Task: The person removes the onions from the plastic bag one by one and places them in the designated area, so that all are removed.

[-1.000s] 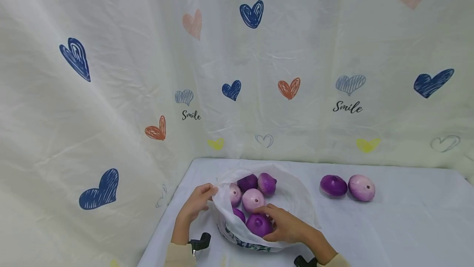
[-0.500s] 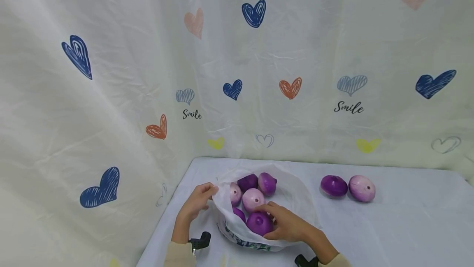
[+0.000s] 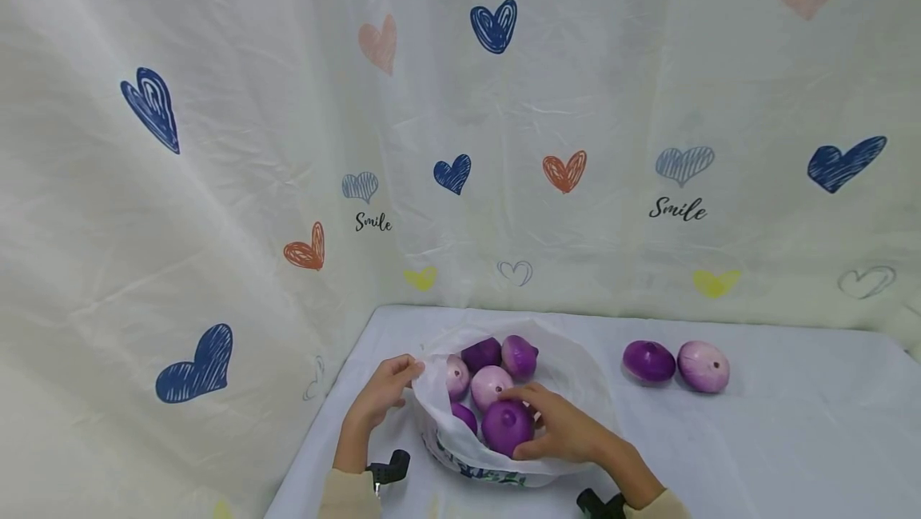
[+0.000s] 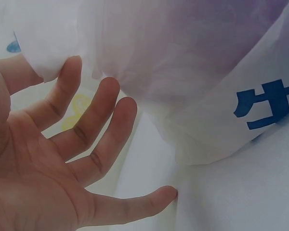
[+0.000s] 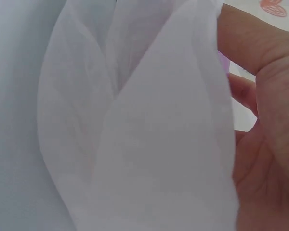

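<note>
A white plastic bag (image 3: 440,423) with printed marks lies wide open on the table, several purple and pale pink onions inside it. At its left rim my left hand (image 3: 384,393) pinches the plastic between thumb and index finger. The left wrist view shows that hand's other fingers (image 4: 106,125) spread beside the bag (image 4: 197,130). My right hand (image 3: 564,427) reaches over the near right rim and grips a dark purple onion (image 3: 507,428). A pale pink onion (image 3: 491,387) lies just behind it. In the right wrist view the bag (image 5: 164,144) hides most of the held onion.
Outside the bag, a dark purple onion (image 3: 648,361) and a pale pink onion (image 3: 703,366) lie side by side at the right rear of the white-covered table (image 3: 791,439). A white curtain (image 3: 612,103) printed with hearts hangs behind and to the left.
The purple onion in my right hand has risen slightly and shifted a little to the right, the hand moving with it. My left hand stays at the bag's rim.
</note>
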Demonstrator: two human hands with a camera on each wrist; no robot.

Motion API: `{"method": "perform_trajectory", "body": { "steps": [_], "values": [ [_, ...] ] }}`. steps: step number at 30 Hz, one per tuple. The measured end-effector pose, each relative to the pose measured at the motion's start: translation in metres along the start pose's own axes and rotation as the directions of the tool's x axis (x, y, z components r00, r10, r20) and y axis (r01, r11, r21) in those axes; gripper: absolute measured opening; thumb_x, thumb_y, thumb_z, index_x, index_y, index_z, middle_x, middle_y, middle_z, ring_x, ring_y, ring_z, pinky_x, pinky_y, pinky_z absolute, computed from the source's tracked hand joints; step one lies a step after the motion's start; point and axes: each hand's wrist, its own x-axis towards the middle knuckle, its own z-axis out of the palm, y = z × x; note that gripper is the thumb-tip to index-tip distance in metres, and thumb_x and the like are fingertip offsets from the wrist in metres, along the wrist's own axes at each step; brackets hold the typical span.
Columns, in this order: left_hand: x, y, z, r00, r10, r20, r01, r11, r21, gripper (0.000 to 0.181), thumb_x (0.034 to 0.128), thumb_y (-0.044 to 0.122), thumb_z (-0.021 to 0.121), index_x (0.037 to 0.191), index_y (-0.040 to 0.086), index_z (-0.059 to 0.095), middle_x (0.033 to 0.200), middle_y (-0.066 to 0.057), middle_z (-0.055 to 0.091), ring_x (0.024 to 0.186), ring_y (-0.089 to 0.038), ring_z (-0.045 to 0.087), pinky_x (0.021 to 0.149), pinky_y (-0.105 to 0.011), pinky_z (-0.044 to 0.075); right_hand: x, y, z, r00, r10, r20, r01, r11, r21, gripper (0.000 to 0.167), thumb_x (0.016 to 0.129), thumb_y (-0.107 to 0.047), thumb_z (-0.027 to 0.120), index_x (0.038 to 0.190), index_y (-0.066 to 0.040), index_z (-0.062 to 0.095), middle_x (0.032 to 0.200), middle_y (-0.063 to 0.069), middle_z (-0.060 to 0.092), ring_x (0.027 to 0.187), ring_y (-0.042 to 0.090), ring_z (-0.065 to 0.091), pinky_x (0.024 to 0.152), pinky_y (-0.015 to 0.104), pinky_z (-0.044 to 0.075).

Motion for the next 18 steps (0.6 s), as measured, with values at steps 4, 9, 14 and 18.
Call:
{"method": "perform_trajectory", "body": {
  "steps": [4, 9, 14, 18],
  "values": [
    [0.000, -0.001, 0.000, 1.000, -0.004, -0.001, 0.004, 1.000, 0.003, 0.031, 0.1022, 0.036, 0.061, 0.095, 0.006, 0.062, 0.090, 0.000, 0.058, 0.090, -0.020, 0.057, 0.077, -0.046, 0.051, -0.001, 0.001, -0.004, 1.000, -0.011, -0.023, 0.011, 1.000, 0.013, 0.076, 0.082, -0.028, 0.086, 0.146, -0.010, 0.051, 0.133, 0.011, 0.052, 0.112, 0.013, 0.057, 0.087, 0.029, 0.056],
    [-0.001, 0.000, 0.000, 1.000, -0.008, -0.005, 0.008, 1.000, 0.012, 0.031, 0.1024, 0.037, 0.061, 0.096, 0.007, 0.063, 0.092, 0.000, 0.059, 0.092, -0.020, 0.058, 0.078, -0.047, 0.052, -0.002, -0.001, -0.011, 0.999, -0.007, -0.048, 0.008, 1.000, 0.020, 0.076, 0.083, -0.027, 0.086, 0.146, -0.008, 0.050, 0.135, 0.013, 0.051, 0.113, 0.018, 0.057, 0.088, 0.032, 0.056],
    [-0.001, 0.000, 0.001, 1.000, -0.009, -0.006, 0.009, 1.000, 0.012, 0.031, 0.1025, 0.037, 0.060, 0.096, 0.007, 0.063, 0.092, 0.000, 0.060, 0.093, -0.021, 0.059, 0.079, -0.050, 0.052, -0.004, -0.003, -0.018, 0.997, 0.014, -0.072, -0.012, 1.000, 0.028, 0.075, 0.083, -0.027, 0.085, 0.146, -0.008, 0.050, 0.135, 0.015, 0.052, 0.115, 0.027, 0.058, 0.090, 0.033, 0.057],
    [0.000, 0.000, 0.000, 1.000, -0.005, -0.003, 0.005, 1.000, 0.009, 0.031, 0.1024, 0.037, 0.061, 0.096, 0.007, 0.063, 0.092, 0.000, 0.059, 0.092, -0.021, 0.059, 0.079, -0.050, 0.053, -0.006, -0.004, -0.024, 0.995, 0.034, -0.096, -0.031, 0.999, 0.034, 0.074, 0.083, -0.028, 0.085, 0.146, -0.010, 0.050, 0.131, 0.012, 0.053, 0.116, 0.029, 0.059, 0.091, 0.033, 0.057]
  ]
}}
